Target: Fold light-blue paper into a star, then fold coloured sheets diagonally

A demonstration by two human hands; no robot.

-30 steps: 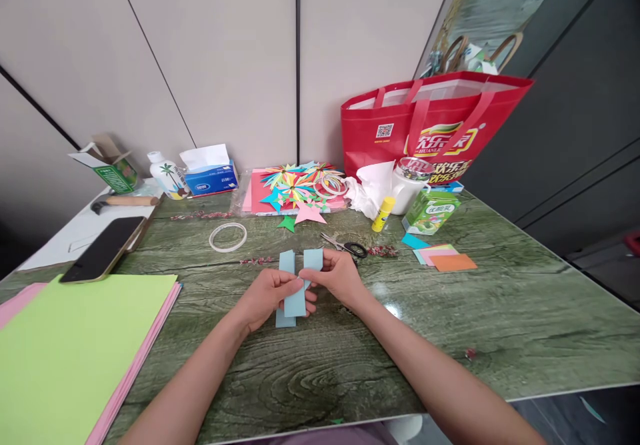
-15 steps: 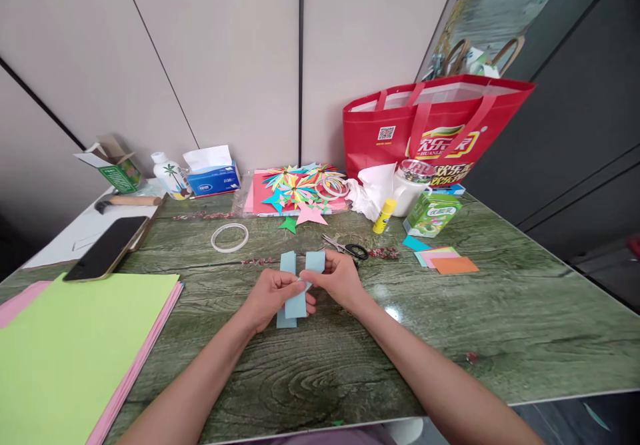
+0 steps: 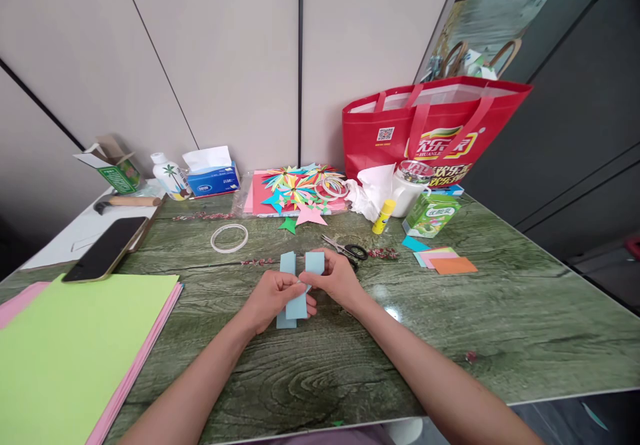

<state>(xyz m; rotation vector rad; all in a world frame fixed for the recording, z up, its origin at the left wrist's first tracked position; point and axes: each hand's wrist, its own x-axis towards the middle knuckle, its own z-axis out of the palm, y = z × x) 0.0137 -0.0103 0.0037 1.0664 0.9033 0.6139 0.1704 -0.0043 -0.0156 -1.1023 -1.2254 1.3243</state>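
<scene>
Light blue folded paper [image 3: 297,306] is pinched between my two hands, just above the table. My left hand [image 3: 273,296] has its thumb pressed on the lower strip, with fingers showing behind it. My right hand [image 3: 337,278] grips the upper right part, its thumb meeting the left thumb at the middle. Under my left hand another light blue strip [image 3: 287,264] stretches from top to bottom; I cannot tell whether it joins the held paper. Black-handled scissors [image 3: 350,250] lie just beyond my right hand. A roll of white tape [image 3: 229,238] lies beyond my left hand.
Large green paper sheets [image 3: 90,345] and a phone [image 3: 106,248] are at the left. Folded paper stars [image 3: 295,185] lie at the back. A yellow glue stick [image 3: 384,216], a green drink carton [image 3: 431,215], small coloured papers [image 3: 455,265] and a red bag [image 3: 370,145] stand or lie right.
Almost nothing differs. Both hands keep hold of the light blue paper in nearly the same place, and the view has shifted very slightly.
</scene>
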